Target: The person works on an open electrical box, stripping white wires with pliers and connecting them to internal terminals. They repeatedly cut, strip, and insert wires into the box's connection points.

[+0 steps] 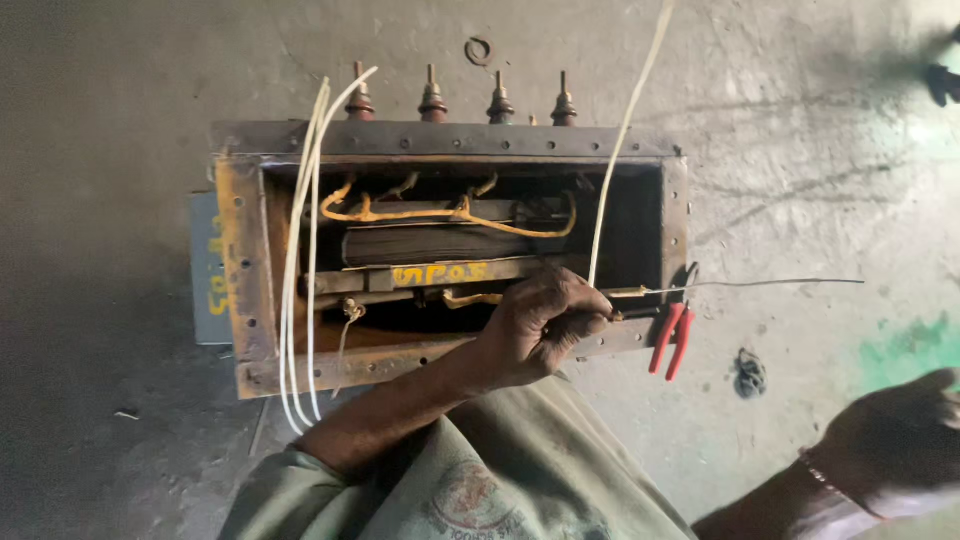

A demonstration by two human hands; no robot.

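Observation:
A rusty open metal tank (pixel 250 300) stands on the floor, with a wound core and yellow-sleeved leads (pixel 440 215) inside. My left hand (pixel 545 325) rests on the tank's near rim, with its fingers closed on a thin bare wire (pixel 760 284) that runs out to the right. A white sleeved wire (pixel 625 130) rises from just beside that hand. Red-handled pliers (pixel 670 340) lie against the rim right by its fingertips. My right hand (pixel 890 440), with a band on the wrist, hangs over the floor at the lower right, its fingers cut off by the frame edge.
Several brown insulator studs (pixel 433 100) stick out along the tank's far side. Loose white wires (pixel 300 260) drape over the left end. A metal ring (pixel 479 50) and a dark scrap (pixel 748 373) lie on the concrete floor. A green paint patch (pixel 915 345) marks the right.

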